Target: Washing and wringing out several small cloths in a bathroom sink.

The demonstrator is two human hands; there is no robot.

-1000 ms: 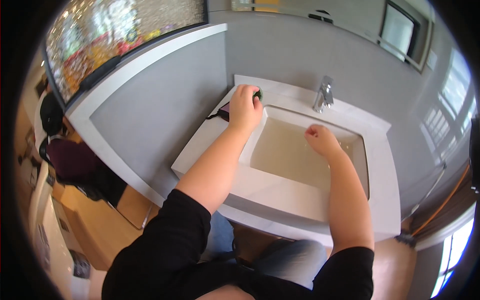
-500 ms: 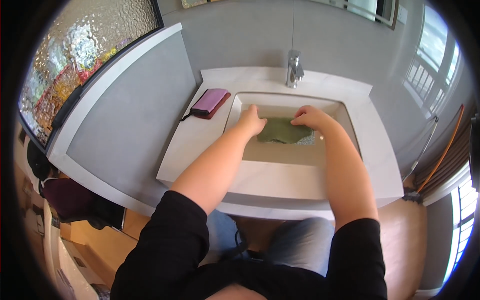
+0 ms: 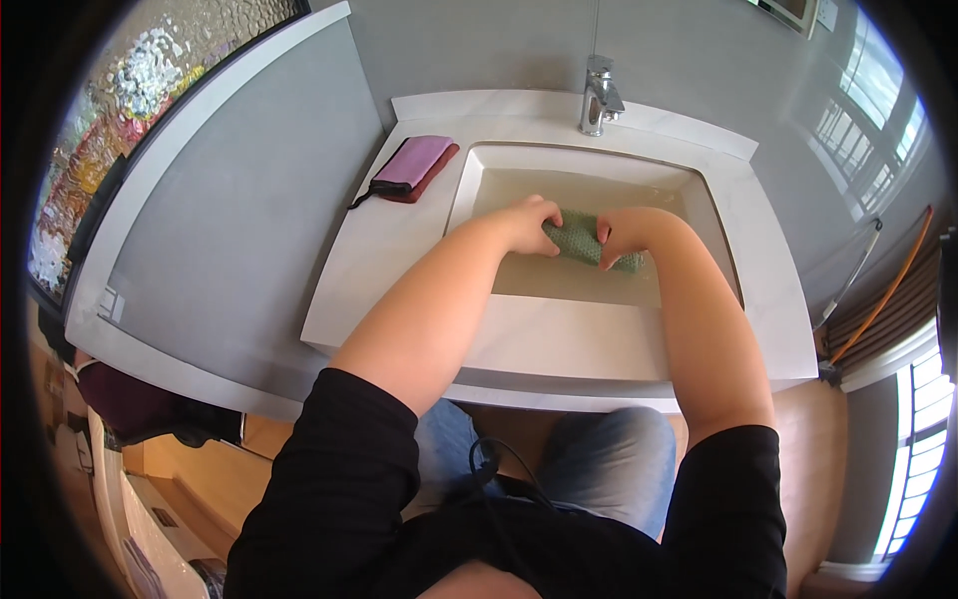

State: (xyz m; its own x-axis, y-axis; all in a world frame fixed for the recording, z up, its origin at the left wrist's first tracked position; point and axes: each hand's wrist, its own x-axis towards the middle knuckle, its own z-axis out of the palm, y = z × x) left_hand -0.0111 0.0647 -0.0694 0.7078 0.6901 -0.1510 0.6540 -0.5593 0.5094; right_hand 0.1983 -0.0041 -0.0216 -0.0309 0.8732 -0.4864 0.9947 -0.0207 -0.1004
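Observation:
A green textured cloth (image 3: 577, 240), gathered into a narrow roll or fold, lies in the cloudy water of the sink (image 3: 689, 185). My left hand (image 3: 533, 226) grips its left end, thumb and fingers curled around it. My right hand (image 3: 627, 234) is bent down over the right part, with its fingers closed on the cloth and a short end sticking out beyond them. Part of the cloth is covered by my fingers.
Behind the sink stands a chrome faucet (image 3: 599, 98). A purple cloth (image 3: 417, 160) with black trim rests over a dark red cloth (image 3: 436, 177) on the counter's left side. The grey partition (image 3: 230, 210) borders the counter at left.
The cloth has gone from a flat spread with a pale underside showing to a narrow textured roll or fold. Both hands have closed further around it, and the whole view has shifted.

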